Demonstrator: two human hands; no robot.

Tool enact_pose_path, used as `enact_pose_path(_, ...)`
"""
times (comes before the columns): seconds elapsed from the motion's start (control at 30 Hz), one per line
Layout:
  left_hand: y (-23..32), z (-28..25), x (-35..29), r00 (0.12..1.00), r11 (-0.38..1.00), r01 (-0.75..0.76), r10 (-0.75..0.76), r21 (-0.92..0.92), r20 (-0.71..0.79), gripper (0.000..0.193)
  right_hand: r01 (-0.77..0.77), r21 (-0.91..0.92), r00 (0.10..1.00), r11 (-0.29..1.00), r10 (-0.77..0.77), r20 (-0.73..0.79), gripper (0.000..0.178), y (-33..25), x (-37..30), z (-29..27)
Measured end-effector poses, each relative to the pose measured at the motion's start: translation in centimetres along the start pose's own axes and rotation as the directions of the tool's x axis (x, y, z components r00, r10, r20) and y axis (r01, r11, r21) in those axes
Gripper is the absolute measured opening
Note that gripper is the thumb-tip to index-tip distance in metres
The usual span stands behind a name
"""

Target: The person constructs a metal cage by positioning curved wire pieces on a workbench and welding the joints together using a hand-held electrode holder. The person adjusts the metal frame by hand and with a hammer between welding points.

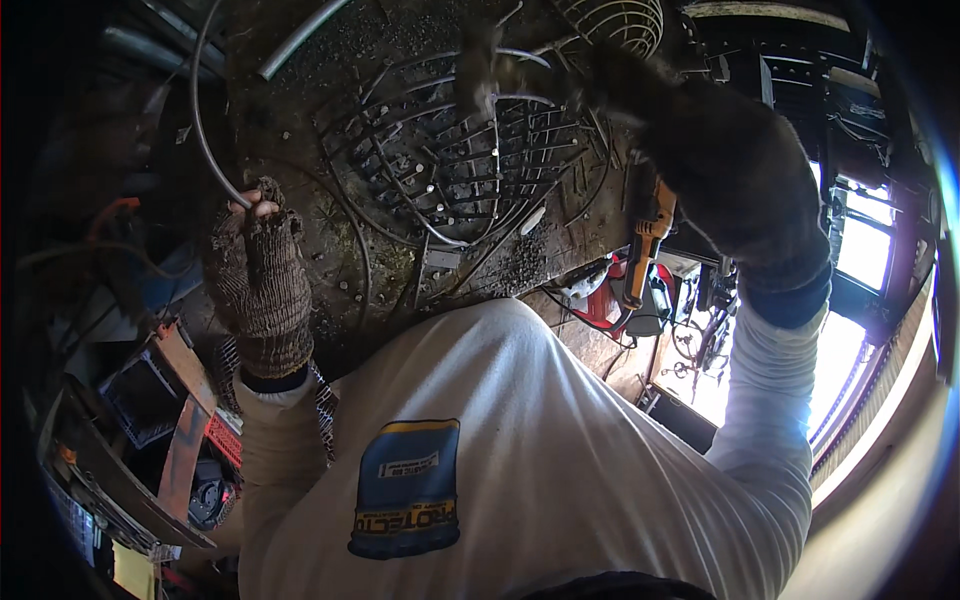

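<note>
My left hand [258, 270], in a worn brown knitted glove with bare fingertips, is closed round the lower end of a curved metal rod [204, 140]. The rod bends upward past the top of the picture. On the right, my right hand [730, 165] is raised in a dark glove, smeared by motion. It grips a blurred tool that looks like a hammer [478, 85], its head over the workbench [295, 140]. Beneath it lie bent rods [387, 180] forming a rounded outline, around rows of short dark metal bars [475, 170].
A yellow-and-black power tool [648, 245] hangs at the bench's right edge. A round wire grille [630, 25] lies at the far right, and a metal tube [300, 40] at the far left. Metal scraps and a red crate [224, 440] crowd the lower left.
</note>
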State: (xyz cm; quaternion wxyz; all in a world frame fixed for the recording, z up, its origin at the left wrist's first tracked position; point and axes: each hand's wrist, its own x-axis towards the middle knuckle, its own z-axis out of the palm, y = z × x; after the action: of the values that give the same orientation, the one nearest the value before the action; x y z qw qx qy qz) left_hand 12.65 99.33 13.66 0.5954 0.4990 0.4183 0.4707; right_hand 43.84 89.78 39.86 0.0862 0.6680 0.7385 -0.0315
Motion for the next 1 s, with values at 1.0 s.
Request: enact_pose_path(1.0,-0.5,-0.2,0.2,0.998,0.985,0.062,-0.057,-0.160,0.032,0.025,-0.056,-0.198,0.993,0.979,0.033,-0.116,0.040,-2.0,1.3,-1.9)
